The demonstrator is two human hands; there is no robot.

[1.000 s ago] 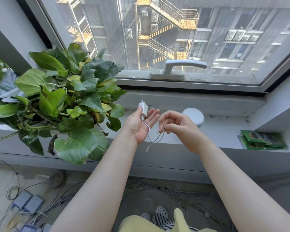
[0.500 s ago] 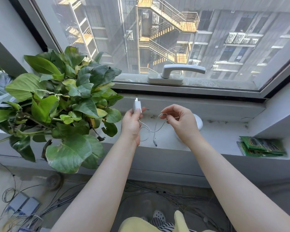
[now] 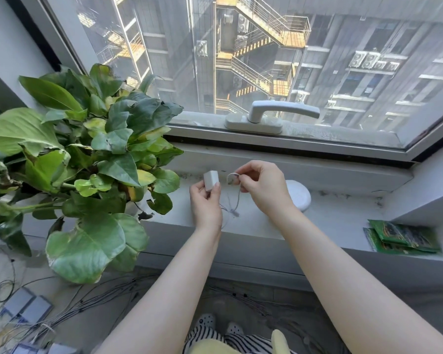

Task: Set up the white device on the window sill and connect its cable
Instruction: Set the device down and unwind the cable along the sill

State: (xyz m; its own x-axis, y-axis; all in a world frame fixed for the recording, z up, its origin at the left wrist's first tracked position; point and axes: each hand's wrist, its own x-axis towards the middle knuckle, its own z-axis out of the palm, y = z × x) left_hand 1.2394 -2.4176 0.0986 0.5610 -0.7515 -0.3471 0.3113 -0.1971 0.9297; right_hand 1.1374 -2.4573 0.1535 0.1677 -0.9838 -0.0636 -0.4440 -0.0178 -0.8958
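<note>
Head view: my left hand (image 3: 206, 204) is clamped on the small white plastic plug block (image 3: 211, 180), thumb and fingers on its sides, above the middle of the pale grey window sill (image 3: 343, 213). My right hand (image 3: 264, 189) is pinched shut on a loop of the thin white cable (image 3: 234, 200), which hangs between both hands; its free connector dangles near the sill's front edge. The round white device (image 3: 298, 195) sits on the sill just behind my right wrist, toward the back edge, partly hidden, not yet cabled. Leafy green potted plant (image 3: 87, 159) crowds the sill's left end; green printed packets (image 3: 402, 237) lie at the right end. Risks, as I judge them: the slack cable may snag in the leaves; my right wrist could nudge the device; the dangling end may slip over the front edge.
</note>
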